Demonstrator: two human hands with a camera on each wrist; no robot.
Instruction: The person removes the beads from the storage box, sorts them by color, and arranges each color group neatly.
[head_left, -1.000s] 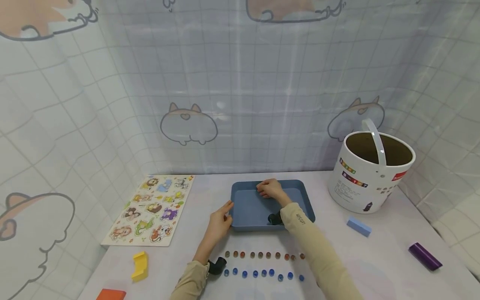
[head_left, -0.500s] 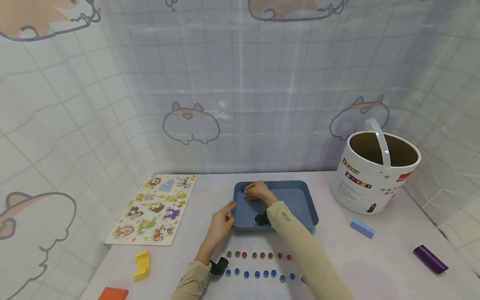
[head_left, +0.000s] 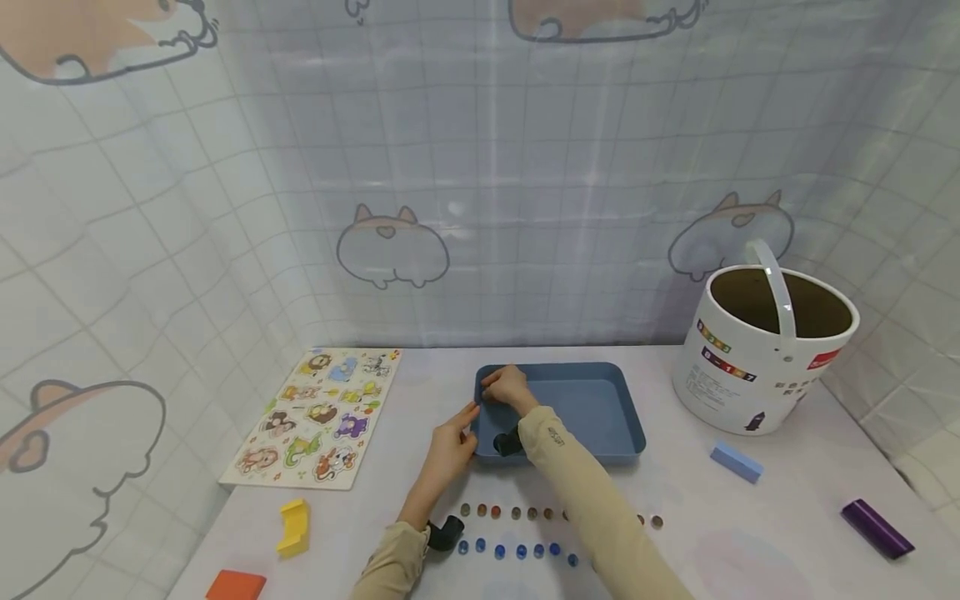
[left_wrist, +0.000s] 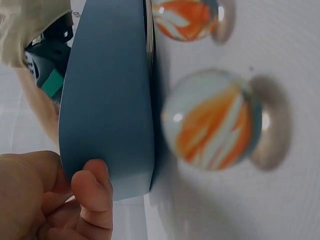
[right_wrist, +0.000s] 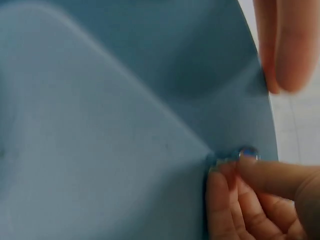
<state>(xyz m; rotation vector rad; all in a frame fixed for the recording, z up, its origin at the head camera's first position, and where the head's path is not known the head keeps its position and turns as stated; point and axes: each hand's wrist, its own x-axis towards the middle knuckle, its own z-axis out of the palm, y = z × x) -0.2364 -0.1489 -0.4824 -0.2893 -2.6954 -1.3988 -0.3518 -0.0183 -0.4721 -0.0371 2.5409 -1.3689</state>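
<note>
A: What did the right hand [head_left: 507, 388] hold?

B: Its fingertips [right_wrist: 235, 172] were pinched together on a small blue glass marble [right_wrist: 247, 153], low in the far left corner of the blue plastic tray [head_left: 592, 402], seemingly touching the floor just inside the wall.

A: And the left hand [head_left: 452, 450]?

B: It gripped the tray's near left corner, fingers curled round the rim; the left wrist view showed the thumb [left_wrist: 95, 190] pressed against the blue wall. Close beyond that wall lay an orange-swirled marble [left_wrist: 212, 120] on the table.

A: What lay nearer the person than the hands?

B: A row of orange marbles [head_left: 517, 512], then a row of blue marbles [head_left: 517, 551]. To the left hand's outer side lay an animal peg puzzle [head_left: 326, 415] and a yellow block [head_left: 294, 527]; far to the right stood a white bucket [head_left: 761, 350].

A: How would the placing be done well?

B: Probably by keeping the tray braced level and opening the pinch only with the marble seated in the corner, so it could not roll.
</note>
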